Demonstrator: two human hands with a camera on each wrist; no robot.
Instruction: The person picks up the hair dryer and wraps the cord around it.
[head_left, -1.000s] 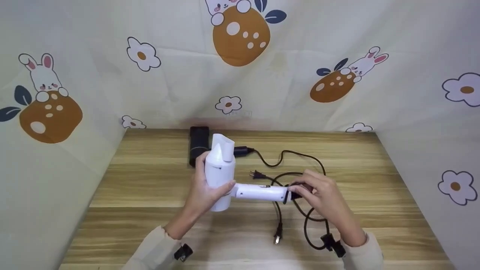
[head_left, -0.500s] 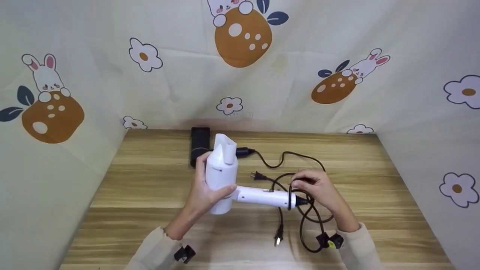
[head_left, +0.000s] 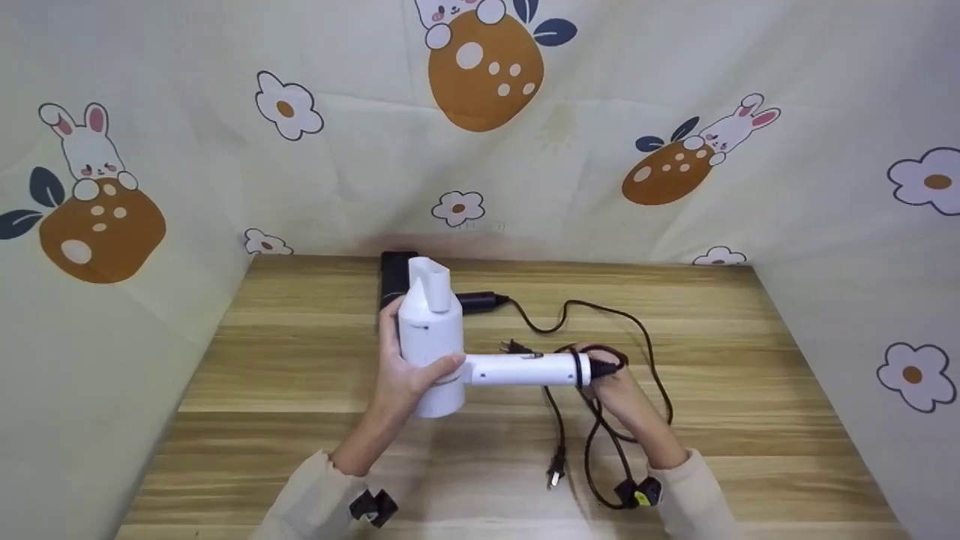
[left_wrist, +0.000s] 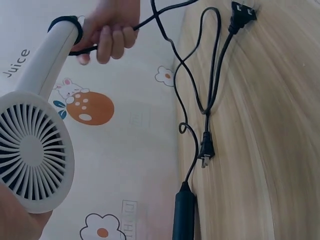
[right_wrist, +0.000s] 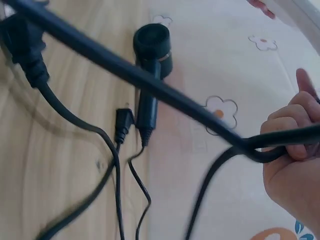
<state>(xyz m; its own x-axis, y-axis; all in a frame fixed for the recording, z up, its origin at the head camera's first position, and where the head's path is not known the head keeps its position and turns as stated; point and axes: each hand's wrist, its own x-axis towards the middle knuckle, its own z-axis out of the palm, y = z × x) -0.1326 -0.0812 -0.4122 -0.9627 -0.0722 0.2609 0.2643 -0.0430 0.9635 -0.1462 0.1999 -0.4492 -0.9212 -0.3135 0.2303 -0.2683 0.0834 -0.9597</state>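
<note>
Head view: white hair dryer (head_left: 433, 337) held up over the wooden table (head_left: 277, 375), both hands busy.
So the left hand (head_left: 401, 375) is wrapped round the dryer's body, thumb across the front, handle pointing off toward the right hand (head_left: 619, 394). That one's mostly behind the handle's end, but the wrist cams show its fingers curled tight on the black cord (right_wrist: 125, 70). Behind the white one, a black hair dryer (head_left: 476, 302) is lying on the wood.
</note>
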